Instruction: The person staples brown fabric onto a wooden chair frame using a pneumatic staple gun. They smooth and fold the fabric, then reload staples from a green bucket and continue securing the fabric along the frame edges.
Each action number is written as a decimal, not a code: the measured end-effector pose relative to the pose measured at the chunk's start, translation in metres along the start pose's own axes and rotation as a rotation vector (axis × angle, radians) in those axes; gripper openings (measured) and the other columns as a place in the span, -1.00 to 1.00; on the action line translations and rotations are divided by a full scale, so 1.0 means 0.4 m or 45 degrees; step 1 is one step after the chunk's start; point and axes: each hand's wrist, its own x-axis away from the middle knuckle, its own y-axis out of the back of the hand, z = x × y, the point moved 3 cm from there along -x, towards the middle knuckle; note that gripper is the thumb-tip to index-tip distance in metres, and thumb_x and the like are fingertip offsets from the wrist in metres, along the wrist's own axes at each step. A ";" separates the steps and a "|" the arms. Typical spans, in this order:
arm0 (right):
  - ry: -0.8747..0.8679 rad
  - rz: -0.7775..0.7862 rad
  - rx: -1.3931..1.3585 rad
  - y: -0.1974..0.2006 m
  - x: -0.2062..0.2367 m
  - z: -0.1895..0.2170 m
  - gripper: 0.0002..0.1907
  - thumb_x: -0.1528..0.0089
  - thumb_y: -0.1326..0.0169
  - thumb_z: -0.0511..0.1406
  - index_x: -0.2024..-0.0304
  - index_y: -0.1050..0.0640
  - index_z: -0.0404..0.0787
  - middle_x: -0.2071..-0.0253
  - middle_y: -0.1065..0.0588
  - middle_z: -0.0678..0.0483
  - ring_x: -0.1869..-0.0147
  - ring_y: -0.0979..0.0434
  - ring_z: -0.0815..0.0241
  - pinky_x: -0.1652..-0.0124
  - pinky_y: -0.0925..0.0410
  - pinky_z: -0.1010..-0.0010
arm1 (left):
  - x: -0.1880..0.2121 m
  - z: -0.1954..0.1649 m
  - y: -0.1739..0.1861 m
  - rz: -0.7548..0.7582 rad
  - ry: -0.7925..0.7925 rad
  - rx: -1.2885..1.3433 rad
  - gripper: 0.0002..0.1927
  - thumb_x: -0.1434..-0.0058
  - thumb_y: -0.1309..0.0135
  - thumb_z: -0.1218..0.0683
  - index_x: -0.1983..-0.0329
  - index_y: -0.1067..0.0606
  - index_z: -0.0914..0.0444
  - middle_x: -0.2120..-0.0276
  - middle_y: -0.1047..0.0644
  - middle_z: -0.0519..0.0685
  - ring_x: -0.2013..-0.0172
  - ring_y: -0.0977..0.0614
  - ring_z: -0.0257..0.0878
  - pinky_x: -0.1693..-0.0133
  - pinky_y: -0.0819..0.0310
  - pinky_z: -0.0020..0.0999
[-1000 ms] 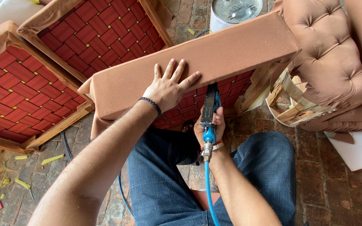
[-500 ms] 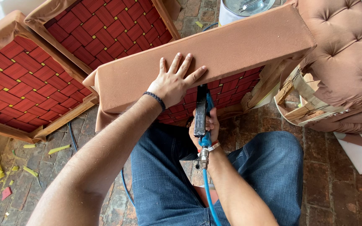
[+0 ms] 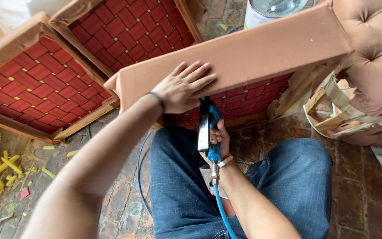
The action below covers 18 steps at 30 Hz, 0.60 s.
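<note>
- Head view: my left hand [image 3: 183, 87] lies flat, fingers spread, on the fabric-covered panel [image 3: 239, 57].
- My right hand [image 3: 218, 141] grips the blue staple gun [image 3: 208, 128] under the panel's lower edge.
- White bucket [image 3: 270, 11] behind panel; contents unclear.

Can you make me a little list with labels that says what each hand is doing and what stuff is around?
Left hand: flat on the tan fabric-covered cushion frame
Right hand: grip closed on the blue pneumatic staple gun
Gun's nose: against the frame's lower edge
Hose: blue air hose runs from the gun's base
Nearby: two frames with red webbing, a tufted seat, yellow foam scraps
Floor: brick floor
</note>
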 end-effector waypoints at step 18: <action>-0.135 -0.041 -0.162 0.083 -0.114 -0.260 -0.60 -0.28 -0.26 0.01 0.34 -0.50 -0.14 0.59 -0.48 0.28 0.48 -0.51 0.47 0.35 -0.43 0.65 | 0.309 0.151 -0.018 0.146 0.409 -0.254 0.02 -0.16 -0.23 -0.08 -0.56 0.11 -0.12 -0.54 0.07 -0.06 -0.49 0.00 -0.04 -0.31 0.09 0.47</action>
